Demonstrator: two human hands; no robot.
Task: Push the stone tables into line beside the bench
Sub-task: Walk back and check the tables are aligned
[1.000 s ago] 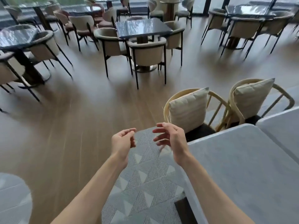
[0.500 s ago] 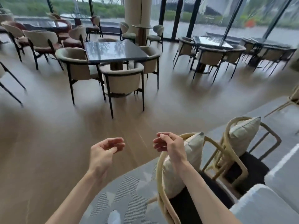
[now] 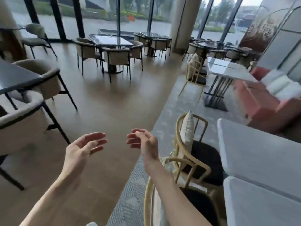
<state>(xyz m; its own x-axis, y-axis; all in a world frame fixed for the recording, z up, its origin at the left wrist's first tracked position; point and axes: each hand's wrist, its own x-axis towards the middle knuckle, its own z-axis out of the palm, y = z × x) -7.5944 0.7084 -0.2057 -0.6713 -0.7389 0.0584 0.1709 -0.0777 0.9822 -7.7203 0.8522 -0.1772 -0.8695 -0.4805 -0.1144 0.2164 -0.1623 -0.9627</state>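
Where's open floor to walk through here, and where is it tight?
Open: the wood floor ahead of both empty hands, left hand and right hand, bordered by dark-framed chairs on the left and the rug on the right. Tight: the rug edge, where cane chairs crowd the stone tables beside the bench.

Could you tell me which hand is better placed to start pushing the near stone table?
Right, probably. The right hand hangs free just beside the cane chairs, with the near stone tables on that same side. The left hand is open over bare floor, farther away.
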